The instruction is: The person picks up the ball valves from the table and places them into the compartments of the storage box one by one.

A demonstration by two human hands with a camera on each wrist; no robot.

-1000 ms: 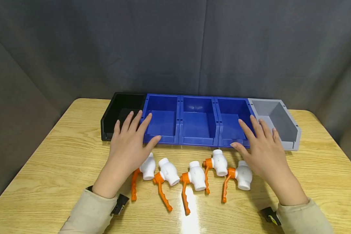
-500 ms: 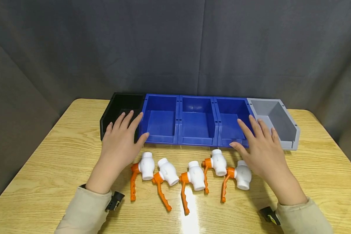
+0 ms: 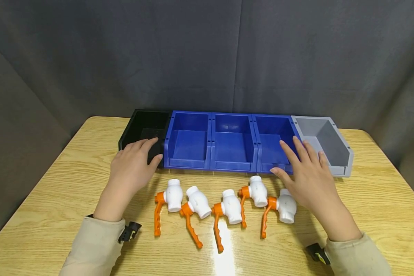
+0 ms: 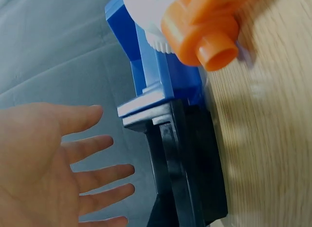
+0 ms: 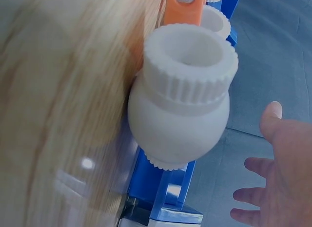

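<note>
My left hand (image 3: 131,166) hovers at the front of the black bin (image 3: 143,120), holding nothing, its fingers spread and relaxed in the left wrist view. My right hand (image 3: 310,178) hangs spread and unfilled before the right blue bin (image 3: 272,126) and the grey bin (image 3: 334,142). Between the hands several white ball valves with orange lever handles lie in a loose row. The leftmost ball valve (image 3: 174,196) is just right of my left hand; the rightmost ball valve (image 3: 286,207) lies beside my right hand and fills much of the right wrist view.
Two more blue bins, the left one (image 3: 189,143) and the middle one (image 3: 232,145), complete a joined row of bins along the back of the wooden table (image 3: 55,195). Behind the table hangs a dark grey curtain (image 3: 193,57). Light glares on the wood near the front.
My left hand has shifted left and back toward me, away from the leftmost ball valve, which now shows whole. My right hand and the valves have stayed in place.
</note>
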